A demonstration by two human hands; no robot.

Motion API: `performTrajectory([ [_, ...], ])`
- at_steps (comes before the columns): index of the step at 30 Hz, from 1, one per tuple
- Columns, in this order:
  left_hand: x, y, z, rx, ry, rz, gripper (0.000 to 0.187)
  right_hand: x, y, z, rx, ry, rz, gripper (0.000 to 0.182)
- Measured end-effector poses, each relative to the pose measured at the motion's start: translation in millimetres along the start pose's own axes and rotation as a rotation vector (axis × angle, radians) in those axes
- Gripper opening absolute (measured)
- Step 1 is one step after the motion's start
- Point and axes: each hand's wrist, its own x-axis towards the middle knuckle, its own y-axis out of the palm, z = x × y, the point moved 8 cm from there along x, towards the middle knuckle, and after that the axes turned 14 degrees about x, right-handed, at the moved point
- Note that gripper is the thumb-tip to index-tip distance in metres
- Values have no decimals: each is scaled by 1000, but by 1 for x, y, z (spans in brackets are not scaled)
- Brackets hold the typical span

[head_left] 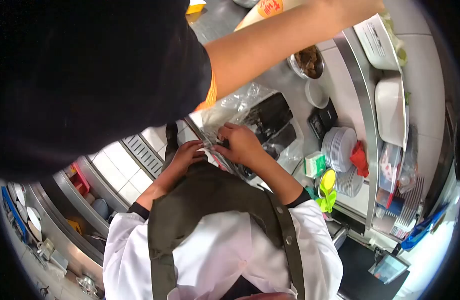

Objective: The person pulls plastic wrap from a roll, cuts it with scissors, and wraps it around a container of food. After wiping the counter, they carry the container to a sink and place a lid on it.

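Note:
My left hand (186, 153) and my right hand (241, 143) meet at the near edge of a clear plastic bag (250, 107) that lies on the steel counter (282, 82). Both pinch the crinkled plastic close together. Dark flat pieces (272, 117) show through the bag. Below the hands I see my white jacket sleeves and dark apron (210, 200).
Another person in a black shirt (90, 75) stands close at the left, their bare arm (280, 37) reaching across above the bag. Right of the bag are a metal bowl of brown food (307, 62), a small white bowl (317, 93), stacked white plates (340, 145), a red cloth (360, 157) and white tubs (390, 110).

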Motion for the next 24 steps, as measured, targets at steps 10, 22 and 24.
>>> performTrajectory([
  [10, -40, 28, -94, 729, 636, -332, 26, -241, -40, -130, -11, 904, -467, 49],
  [22, -20, 84, -113, 1406, 643, -190, 41, -245, 106, -123, 1151, 769, -801, 40],
  [24, -11, 81, -108, 1387, 582, -122, 42, -242, 90, -117, 957, 830, -858, 41],
])
